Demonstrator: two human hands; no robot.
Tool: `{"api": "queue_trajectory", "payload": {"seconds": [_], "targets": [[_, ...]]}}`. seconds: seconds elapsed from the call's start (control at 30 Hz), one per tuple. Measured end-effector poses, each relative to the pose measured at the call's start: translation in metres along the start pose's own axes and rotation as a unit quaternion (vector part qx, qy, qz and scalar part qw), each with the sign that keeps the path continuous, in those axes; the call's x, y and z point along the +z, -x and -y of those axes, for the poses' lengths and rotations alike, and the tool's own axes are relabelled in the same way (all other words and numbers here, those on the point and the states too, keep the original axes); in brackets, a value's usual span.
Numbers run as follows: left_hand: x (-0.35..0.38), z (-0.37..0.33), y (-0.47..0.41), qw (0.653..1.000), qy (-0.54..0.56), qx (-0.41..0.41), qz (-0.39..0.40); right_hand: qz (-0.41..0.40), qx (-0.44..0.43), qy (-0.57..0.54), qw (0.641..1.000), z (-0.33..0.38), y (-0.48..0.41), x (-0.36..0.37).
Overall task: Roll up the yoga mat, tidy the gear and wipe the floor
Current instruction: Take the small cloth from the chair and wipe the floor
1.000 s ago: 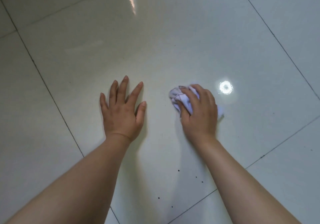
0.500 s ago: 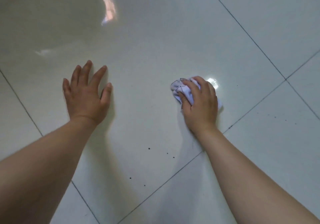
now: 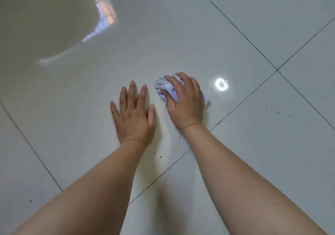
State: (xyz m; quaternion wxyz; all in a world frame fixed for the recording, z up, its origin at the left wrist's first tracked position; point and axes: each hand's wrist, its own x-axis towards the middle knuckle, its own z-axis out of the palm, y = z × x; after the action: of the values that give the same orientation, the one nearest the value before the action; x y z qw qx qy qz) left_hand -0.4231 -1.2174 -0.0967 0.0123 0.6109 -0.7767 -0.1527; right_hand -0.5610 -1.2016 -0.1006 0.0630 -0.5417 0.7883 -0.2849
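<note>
Two bare hands meet a glossy white tiled floor point(image 3: 181, 35). The left hand point(image 3: 133, 115) lies flat with fingers straight and spread, palm on the tile. Just beside it, the right hand point(image 3: 186, 102) curls its fingers over one crumpled white cloth point(image 3: 167, 87), pressing it down. One round light reflection point(image 3: 221, 84) gleams just right of that hand, and several dark specks point(image 3: 278, 111) lie farther right.

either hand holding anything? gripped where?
Right hand grips a bunched white cloth from on top, fingers curled over it. Left hand holds nothing, flat on the floor.
</note>
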Motion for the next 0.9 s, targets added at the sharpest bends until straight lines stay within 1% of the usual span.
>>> {"api": "queue_trajectory", "payload": {"seconds": [0.17,0.27,0.33,0.47,0.5,0.53,0.63,0.67,0.7,0.77,0.8,0.83,0.9], "targets": [[0.002,0.000,0.000,1.000,0.000,0.003,-0.003,0.012,0.009,0.008,1.000,-0.004,-0.005,-0.004],[0.001,0.001,0.000,1.000,-0.006,-0.001,0.004,-0.032,0.076,0.018,0.996,-0.025,-0.030,-0.015],[0.000,-0.001,0.000,1.000,-0.010,0.000,0.007,-0.044,0.112,0.011,0.993,-0.041,-0.055,-0.018],[0.000,-0.001,-0.001,1.000,-0.015,0.002,0.012,-0.024,0.137,0.022,0.990,-0.052,-0.109,-0.016],[0.000,-0.001,-0.002,1.000,-0.016,0.002,0.012,-0.010,0.129,0.021,0.991,-0.047,-0.113,-0.013],[0.000,0.000,-0.002,1.000,-0.016,0.002,0.009,0.009,0.106,0.017,0.994,-0.039,-0.111,-0.011],[0.000,0.000,-0.002,1.000,-0.015,-0.001,0.007,0.065,-0.011,0.009,0.998,-0.027,-0.062,-0.012],[-0.001,-0.001,-0.002,1.000,-0.015,-0.001,0.006,0.066,-0.021,0.013,0.998,-0.031,-0.043,-0.017],[-0.001,-0.001,-0.002,1.000,-0.015,-0.001,0.007,0.051,-0.001,0.022,0.998,-0.040,-0.027,-0.024],[-0.001,-0.001,-0.002,1.000,-0.016,0.000,0.014,-0.019,0.095,0.036,0.995,-0.061,-0.004,-0.041],[-0.002,-0.002,-0.002,1.000,-0.015,0.000,0.014,-0.046,0.130,0.041,0.990,-0.066,0.006,-0.048],[-0.002,-0.002,-0.002,1.000,-0.014,0.001,0.013,-0.055,0.136,0.045,0.988,-0.069,0.016,-0.052],[-0.003,-0.003,-0.001,1.000,-0.012,0.002,0.007,-0.026,0.087,0.037,0.995,-0.065,0.036,-0.054]]}}
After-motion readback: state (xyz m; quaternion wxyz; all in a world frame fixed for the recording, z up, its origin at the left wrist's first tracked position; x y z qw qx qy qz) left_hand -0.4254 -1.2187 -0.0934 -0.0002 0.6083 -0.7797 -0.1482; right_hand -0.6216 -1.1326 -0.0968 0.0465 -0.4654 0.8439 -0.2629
